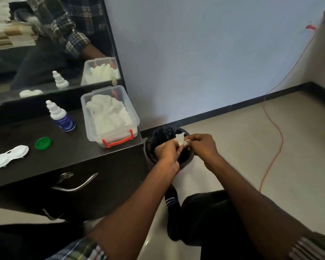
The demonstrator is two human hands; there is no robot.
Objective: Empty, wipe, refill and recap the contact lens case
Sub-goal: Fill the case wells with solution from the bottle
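Observation:
Both my hands are over the black bin (154,139) beside the dresser. My left hand (168,152) and my right hand (202,146) pinch a small crumpled white tissue (180,140) between their fingertips. The white contact lens case (9,156) lies on the dark dresser top (68,158) at the left, with no caps on it. A green cap (43,143) lies to the right of the case. Behind the cap stands the solution bottle (61,117), white with a blue label.
A clear plastic box (133,117) of white tissues with a red handle sits at the dresser's right end. A mirror (45,44) stands behind the dresser top. An orange cable (270,119) runs down the wall and across the floor. My legs are below, by the drawer handle (75,184).

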